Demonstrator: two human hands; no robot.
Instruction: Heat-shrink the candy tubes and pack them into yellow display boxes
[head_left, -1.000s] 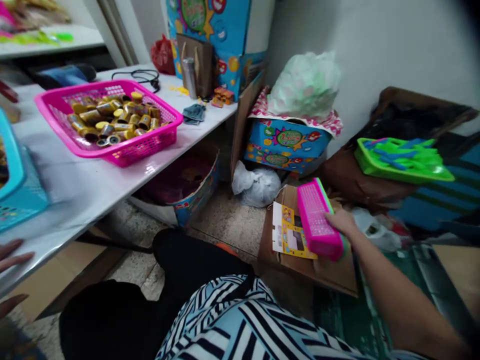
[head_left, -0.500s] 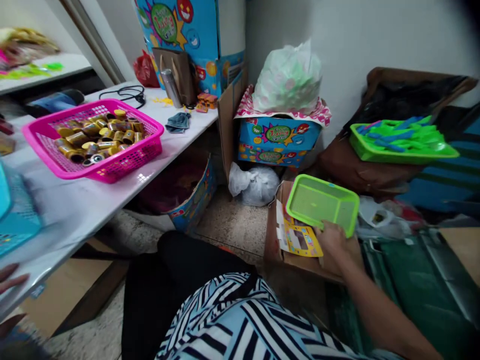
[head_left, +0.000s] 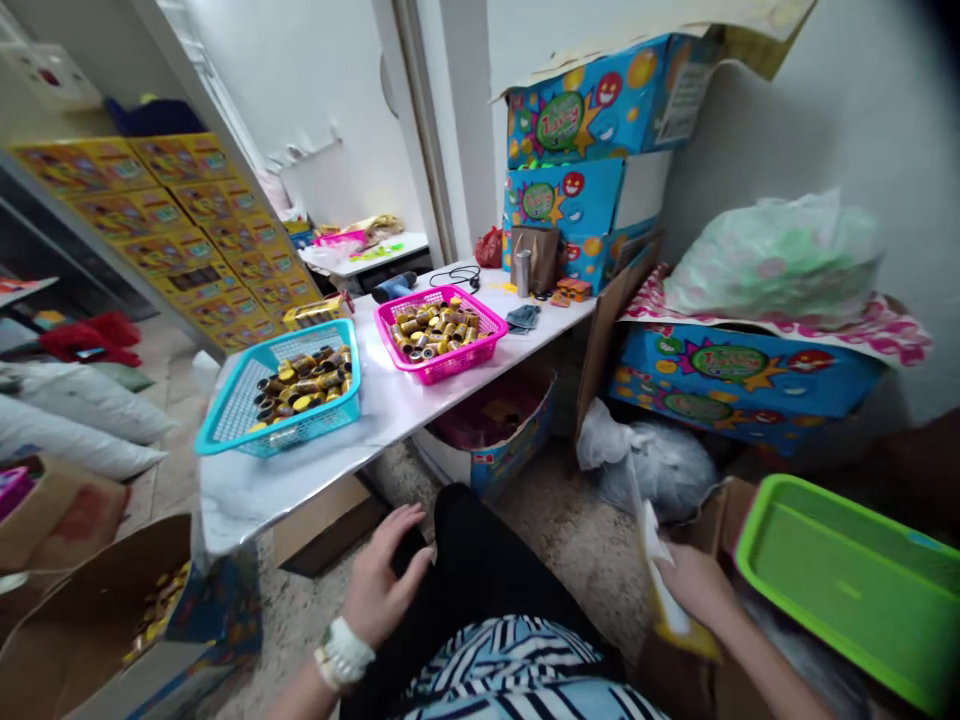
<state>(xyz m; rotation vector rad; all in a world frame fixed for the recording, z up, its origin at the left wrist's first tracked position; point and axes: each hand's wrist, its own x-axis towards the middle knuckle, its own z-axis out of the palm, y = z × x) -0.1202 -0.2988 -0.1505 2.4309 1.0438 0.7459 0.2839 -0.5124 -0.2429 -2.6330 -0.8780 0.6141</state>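
Observation:
My right hand (head_left: 697,585) is closed on a yellow and white printed card (head_left: 660,580), lifted upright over a brown cardboard box (head_left: 720,510) at the lower right. An empty green plastic basket (head_left: 847,585) lies just to the right of that hand. My left hand (head_left: 382,580), with a white watch at the wrist, rests open with fingers spread on my black-trousered knee. On the white table (head_left: 390,400) ahead stand a turquoise basket (head_left: 281,395) and a pink basket (head_left: 442,335), each filled with several small gold and black cylinders.
Colourful printed cartons (head_left: 592,150) are stacked against the wall, with a plastic bag (head_left: 772,260) on a lower carton. An open box (head_left: 105,610) with small yellow items stands at lower left. A white bag (head_left: 652,465) lies on the floor. Yellow boxes (head_left: 180,230) line a shelf.
The view swung up and left. My right hand let go of the green basket and now holds the yellow card upright. My left hand moved from the table's edge onto my knee.

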